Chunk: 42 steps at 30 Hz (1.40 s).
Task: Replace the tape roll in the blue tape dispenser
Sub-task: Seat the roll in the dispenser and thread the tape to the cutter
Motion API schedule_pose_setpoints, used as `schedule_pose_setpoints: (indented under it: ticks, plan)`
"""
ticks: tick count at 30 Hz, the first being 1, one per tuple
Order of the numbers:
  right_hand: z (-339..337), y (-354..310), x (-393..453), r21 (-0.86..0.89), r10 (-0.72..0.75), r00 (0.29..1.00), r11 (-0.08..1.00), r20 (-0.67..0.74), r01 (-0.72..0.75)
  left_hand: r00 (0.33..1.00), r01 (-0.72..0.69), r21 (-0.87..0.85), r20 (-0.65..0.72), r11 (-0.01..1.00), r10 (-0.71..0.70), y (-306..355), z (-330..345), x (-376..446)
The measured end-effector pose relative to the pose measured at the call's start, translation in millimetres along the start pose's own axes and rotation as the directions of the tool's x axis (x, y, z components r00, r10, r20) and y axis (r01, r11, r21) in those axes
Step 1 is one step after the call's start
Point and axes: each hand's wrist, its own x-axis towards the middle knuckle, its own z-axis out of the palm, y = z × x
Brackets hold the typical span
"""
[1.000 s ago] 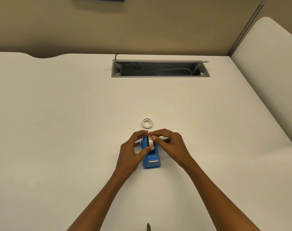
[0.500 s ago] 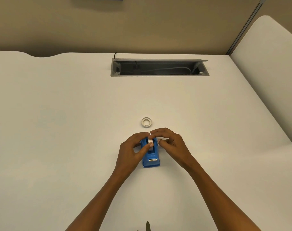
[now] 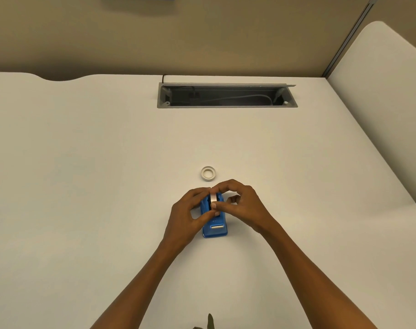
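Note:
The blue tape dispenser [image 3: 215, 227] stands on the white desk [image 3: 83, 186], its metal cutter facing me. A pale tape roll [image 3: 213, 198] sits upright in its slot. My left hand [image 3: 188, 214] wraps the dispenser's left side, thumb across the front. My right hand [image 3: 242, 207] pinches the roll from the right, forefinger over its top and thumb at its front. A second, white ring-shaped roll [image 3: 208, 173] lies flat just beyond the hands.
A grey open cable tray [image 3: 226, 96] with cords is recessed at the desk's back. A white partition panel [image 3: 380, 103] rises on the right. A beige wall stands behind the desk. A small dark object [image 3: 210, 321] pokes in at the bottom edge.
The roll has sunk lower into the dispenser over the last second. My right fingers have shifted on it, the thumb now at its front; the left hand keeps its hold.

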Motion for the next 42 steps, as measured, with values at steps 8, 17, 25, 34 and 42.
schedule_pose_setpoints:
  ticks: [8, 17, 25, 34, 42]
  plan:
    - [-3, -2, 7, 0.054, 0.089, 0.996, 0.994, 0.024, -0.091, 0.999, 0.041, -0.019, 0.004, 0.999, -0.041, -1, 0, 1]
    - [-3, -2, 10, 0.173, 0.130, 0.991, 0.976, 0.027, -0.133, 0.998, 0.058, -0.027, 0.004, 0.998, -0.058, -1, 0, 1]
    - [5, 2, 8, 0.252, 0.135, 0.990, 0.960, -0.035, -0.122, 0.997, 0.069, -0.049, -0.022, 0.996, -0.070, -2, 3, 0]
    - [14, 3, 11, 0.392, 0.207, 0.977, 0.904, -0.055, -0.170, 0.996, 0.086, -0.163, -0.016, 0.983, -0.090, 2, 0, -1]
    - [8, 9, -2, 0.264, 0.127, 0.990, 0.958, -0.055, -0.108, 0.993, 0.089, -0.178, -0.055, 0.980, -0.100, 3, 0, -1]
